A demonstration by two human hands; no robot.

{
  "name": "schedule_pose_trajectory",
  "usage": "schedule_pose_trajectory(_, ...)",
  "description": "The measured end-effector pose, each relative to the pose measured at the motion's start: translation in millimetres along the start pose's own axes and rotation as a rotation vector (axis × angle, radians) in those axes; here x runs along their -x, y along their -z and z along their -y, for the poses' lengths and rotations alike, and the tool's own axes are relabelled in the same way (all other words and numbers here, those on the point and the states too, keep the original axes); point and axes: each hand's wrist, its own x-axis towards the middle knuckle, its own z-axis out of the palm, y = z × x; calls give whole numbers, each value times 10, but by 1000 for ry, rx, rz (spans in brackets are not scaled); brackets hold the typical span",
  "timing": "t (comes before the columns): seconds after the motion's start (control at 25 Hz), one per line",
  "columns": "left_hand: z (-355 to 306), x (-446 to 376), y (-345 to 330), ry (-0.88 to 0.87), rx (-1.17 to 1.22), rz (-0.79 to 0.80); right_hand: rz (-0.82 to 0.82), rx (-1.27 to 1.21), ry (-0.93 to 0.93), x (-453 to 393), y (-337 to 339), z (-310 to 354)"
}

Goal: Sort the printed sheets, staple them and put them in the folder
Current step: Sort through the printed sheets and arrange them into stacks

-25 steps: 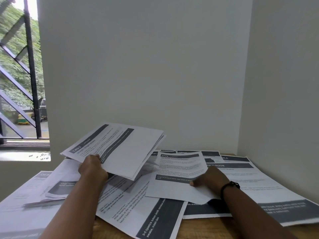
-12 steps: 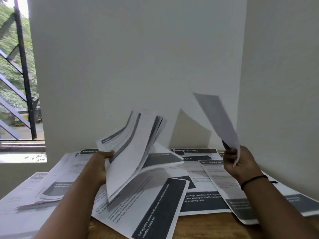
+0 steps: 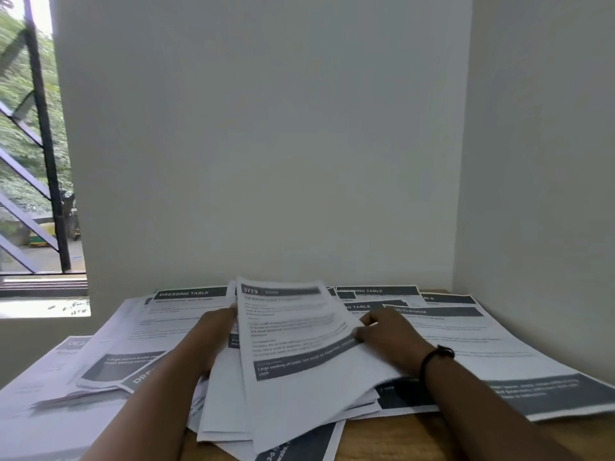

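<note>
Your left hand point(image 3: 213, 331) reaches forward from the lower left, forearm angled up, fingers curled round the left edge of the sheaf | your right hand point(image 3: 387, 337) comes in from the lower right, knuckles up, fingertips pinching the right edge of the top sheet | dark band on your right wrist

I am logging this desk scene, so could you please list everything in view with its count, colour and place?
Held sheets: small stack, white with grey bands, centre, top page headed 3779.
Spread sheets: many, white and grey, overlapping across the desk.
Table: one, brown wood, under the papers.
Walls: two, pale grey, meeting at the right corner.
Window: one, black bars, far left.
Wristband: one, black, right wrist.
Left hand: grips the stack's left edge.
Right hand: pinches its right edge.
</note>
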Motion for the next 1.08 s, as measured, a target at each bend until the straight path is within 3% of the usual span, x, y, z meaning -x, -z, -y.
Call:
schedule_pose_trajectory(0.16, 8, 11, 18, 26, 178, 161, 61, 234, 20, 56, -181, 67)
schedule_pose_trajectory(0.28, 10, 19, -41, -137, 65, 99, 25, 215, 19, 46, -222, 71)
schedule_pose_trajectory(0.44, -112, 152, -45, -331, 307, 140, -79, -273, 21, 43, -131, 85)
schedule_pose_trajectory(0.56, -249, 371, -85, -456, 448, 243, 120, -732, 31, 170, 115, 263)
schedule_pose_trajectory(0.6, -301, 456, -98, -486, 478, 266, 113, -783, 77, 251, 206, 347)
schedule_pose_trajectory(0.84, -709, 1107, -142, -616, 427, 367, -320, -693, 338, 892, 525, 645)
schedule_pose_trajectory(0.96, -581, 1359, -308, -628, 255, 327, -356, -692, 323, 1117, 440, 540)
schedule_pose_trajectory(1.08, -260, 1396, -406, -514, 210, 290, -292, -582, 235, 1182, 308, 395)
